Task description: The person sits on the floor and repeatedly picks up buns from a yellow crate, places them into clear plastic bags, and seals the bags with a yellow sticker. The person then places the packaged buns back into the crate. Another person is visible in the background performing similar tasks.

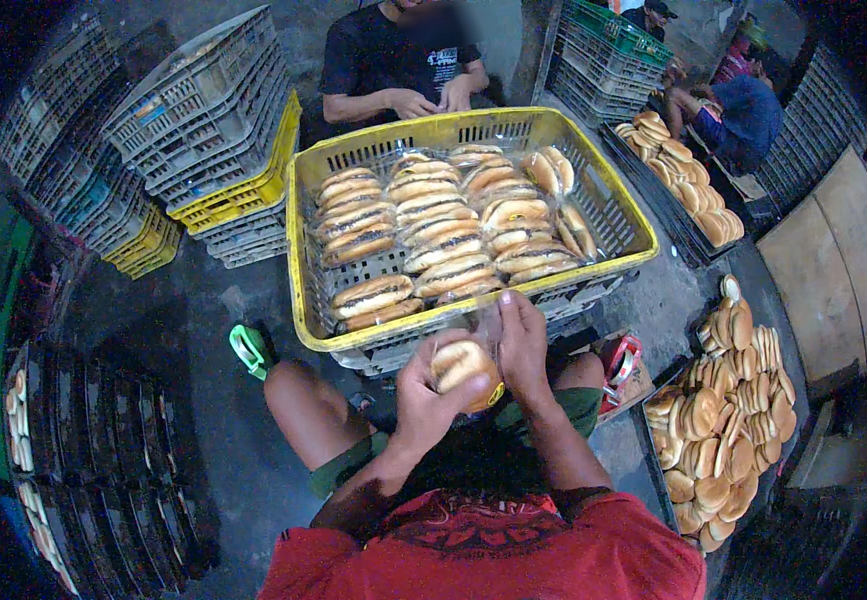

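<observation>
My left hand (433, 397) holds a round bread bun (460, 367) in a clear plastic bag that bears a yellow label, low in front of the near rim of a yellow plastic crate (411, 330). My right hand (522, 345) pinches the mouth of the clear bag (487, 322) between thumb and fingers, just right of the bun. Inside the crate lie rows of bagged buns with dark filling (445, 251). A bagged bun pair (550, 171) leans near the far right corner.
Across the crate sits a person in a dark shirt (403, 67). Stacked crates (216, 112) stand at left, black trays (103, 450) lower left. Loose buns (726, 420) are piled on a tray at right, with another bun tray (681, 180) beyond. Tape dispensers, green (248, 351) and red (621, 360), flank my knees.
</observation>
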Action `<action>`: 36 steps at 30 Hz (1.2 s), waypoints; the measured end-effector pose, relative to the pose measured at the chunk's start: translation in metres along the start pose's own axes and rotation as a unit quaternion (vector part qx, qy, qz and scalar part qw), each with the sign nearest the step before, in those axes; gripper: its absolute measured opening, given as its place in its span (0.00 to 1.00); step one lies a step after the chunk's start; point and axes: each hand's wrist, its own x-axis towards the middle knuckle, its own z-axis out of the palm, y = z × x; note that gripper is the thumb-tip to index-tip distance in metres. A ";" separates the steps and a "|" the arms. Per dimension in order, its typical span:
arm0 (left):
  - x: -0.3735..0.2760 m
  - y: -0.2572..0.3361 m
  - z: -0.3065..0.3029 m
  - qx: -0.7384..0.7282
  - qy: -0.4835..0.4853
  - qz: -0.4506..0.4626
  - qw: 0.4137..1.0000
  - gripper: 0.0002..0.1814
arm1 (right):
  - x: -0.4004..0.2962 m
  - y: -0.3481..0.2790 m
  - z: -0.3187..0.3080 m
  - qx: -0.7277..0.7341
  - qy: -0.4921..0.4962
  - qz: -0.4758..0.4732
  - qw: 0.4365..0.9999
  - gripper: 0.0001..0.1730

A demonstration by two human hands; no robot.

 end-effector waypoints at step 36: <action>0.015 -0.044 0.031 0.076 0.044 -0.040 0.995 0.06 | -0.044 -0.002 -0.030 -0.122 0.060 -0.044 0.990 0.11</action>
